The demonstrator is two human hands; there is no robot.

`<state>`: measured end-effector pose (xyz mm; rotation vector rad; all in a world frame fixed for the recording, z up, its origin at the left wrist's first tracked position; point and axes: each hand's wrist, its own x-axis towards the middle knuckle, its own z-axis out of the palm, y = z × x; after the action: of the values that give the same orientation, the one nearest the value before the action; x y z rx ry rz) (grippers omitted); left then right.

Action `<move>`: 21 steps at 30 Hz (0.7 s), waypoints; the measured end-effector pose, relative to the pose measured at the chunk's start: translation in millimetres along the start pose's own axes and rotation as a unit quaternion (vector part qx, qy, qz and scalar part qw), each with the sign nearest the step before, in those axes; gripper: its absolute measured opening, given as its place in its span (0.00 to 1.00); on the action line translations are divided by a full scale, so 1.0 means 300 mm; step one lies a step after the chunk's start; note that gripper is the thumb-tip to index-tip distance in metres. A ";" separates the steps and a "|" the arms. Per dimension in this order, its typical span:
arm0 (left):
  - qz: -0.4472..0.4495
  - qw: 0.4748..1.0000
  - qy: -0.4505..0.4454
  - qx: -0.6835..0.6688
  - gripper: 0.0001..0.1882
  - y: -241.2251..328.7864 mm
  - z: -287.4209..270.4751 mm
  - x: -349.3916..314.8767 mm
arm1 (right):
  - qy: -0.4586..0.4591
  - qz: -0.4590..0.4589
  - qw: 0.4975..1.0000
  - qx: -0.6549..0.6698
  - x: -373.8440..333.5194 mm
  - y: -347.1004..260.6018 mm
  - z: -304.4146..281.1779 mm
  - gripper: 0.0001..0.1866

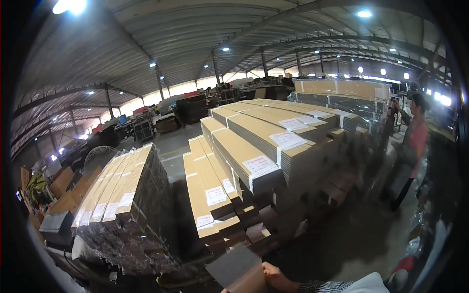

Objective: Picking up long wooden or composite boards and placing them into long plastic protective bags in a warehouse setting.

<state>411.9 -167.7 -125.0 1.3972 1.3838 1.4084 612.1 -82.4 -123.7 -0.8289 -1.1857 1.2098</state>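
My right hand (274, 274) comes in at the lower edge, from a striped cuff under a white sleeve. Its fingers are closed on the right edge of a flat rectangular panel (234, 266), dark grey above and brownish toward its lower right. Only a sliver of my left hand (224, 291) shows, by the panel's lower left corner; whether it grips the panel cannot be told. Just beyond the panel are stacks of long, flat tan boards (264, 132), strapped in bundles with white paper labels (288, 140) on top.
To the left stands another stack of boards (117, 180), wrapped in clear film. Behind it is a round fan (99, 155). A person (415, 136) in a pink top and apron stands at the right, near a tall film-wrapped stack (342, 89). Dark pieces pile up in the shadowed middle.
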 end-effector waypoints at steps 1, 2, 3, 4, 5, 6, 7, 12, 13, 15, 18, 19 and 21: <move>-0.039 0.999 -0.008 0.021 0.23 -0.039 -0.022 0.002 | -0.011 -0.097 0.992 -0.085 -0.006 -0.032 0.034 0.14; -0.040 0.999 -0.007 0.020 0.23 -0.090 -0.034 -0.002 | -0.012 -0.096 0.992 -0.086 -0.025 0.038 0.021 0.14; -0.045 0.998 -0.007 0.052 0.23 -0.136 -0.042 0.001 | -0.026 -0.046 0.998 -0.029 -0.038 0.136 0.004 0.14; -0.050 0.995 -0.005 0.083 0.23 -0.175 -0.051 -0.012 | -0.040 0.004 0.999 0.029 -0.061 0.229 -0.020 0.15; -0.030 0.990 0.001 0.136 0.24 -0.180 -0.069 -0.014 | -0.024 0.011 1.000 -0.005 -0.075 0.200 0.006 0.13; 0.023 0.991 0.014 0.134 0.27 -0.178 -0.072 -0.020 | 0.013 0.140 0.978 0.152 -0.090 0.189 0.033 0.06; -0.004 0.994 -0.008 0.110 0.29 -0.126 -0.094 -0.020 | 0.016 0.091 0.996 0.003 -0.095 0.165 0.058 0.03; 0.030 0.998 -0.052 0.014 0.26 -0.011 -0.194 -0.001 | 0.021 0.126 0.991 -0.041 -0.099 0.057 0.123 0.05; 0.000 0.988 -0.134 0.075 0.24 -0.045 -0.242 0.012 | 0.026 0.104 0.993 -0.049 -0.094 0.067 0.135 0.05; -0.039 0.962 -0.222 0.155 0.15 -0.075 -0.286 0.016 | 0.040 0.081 0.994 -0.068 -0.099 0.092 0.148 0.06; -0.063 0.921 -0.310 0.227 0.14 -0.140 -0.332 0.040 | 0.059 0.051 0.995 -0.067 -0.148 0.080 0.213 0.07; -0.031 0.920 -0.319 0.223 0.14 -0.113 -0.345 0.028 | 0.063 0.074 0.994 -0.040 -0.179 0.067 0.230 0.07; 0.017 0.913 -0.341 0.222 0.13 -0.117 -0.361 0.049 | 0.095 0.064 0.993 -0.031 -0.196 0.045 0.267 0.07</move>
<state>297.9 -169.2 -138.9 1.9613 1.2289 0.5130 534.8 -145.7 -131.5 -1.0559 -1.0307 1.1729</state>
